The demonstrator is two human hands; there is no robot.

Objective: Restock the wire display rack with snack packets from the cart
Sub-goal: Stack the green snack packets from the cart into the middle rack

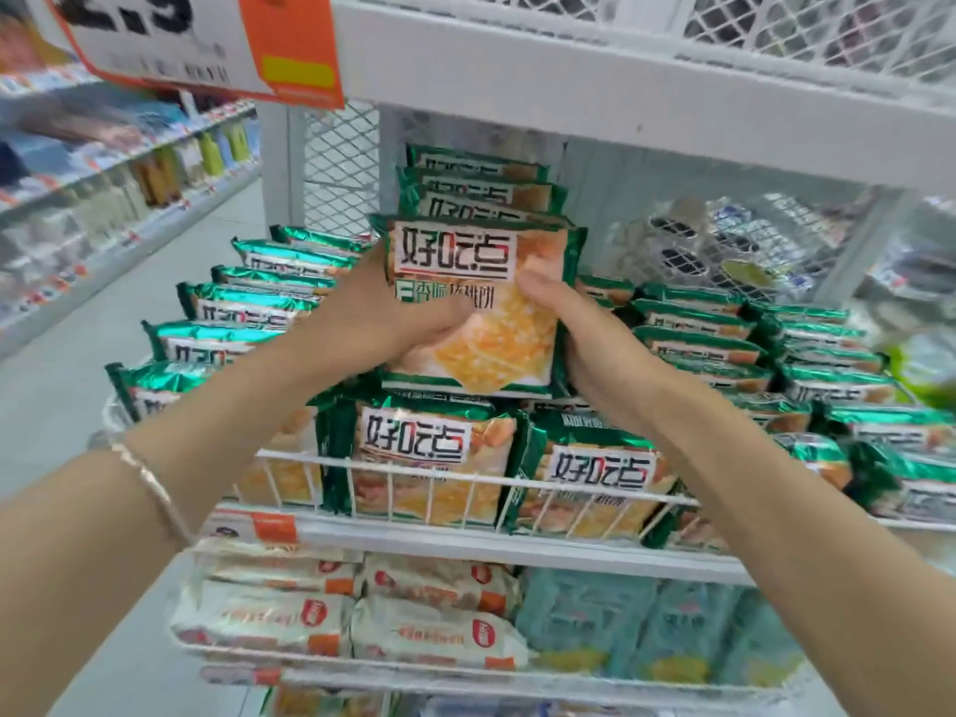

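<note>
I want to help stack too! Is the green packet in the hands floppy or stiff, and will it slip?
Probably fairly stiff: the green snack packet stands flat and upright between the left hand and right hand, not sagging. Likely slippery, as its foil edges shine. Perhaps fragile: its front pictures crackers, so squeeze gently.

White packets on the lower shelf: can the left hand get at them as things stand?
Probably not yet: the left hand grips the held green packet. Freed, the way to the white packets looks open.
</note>
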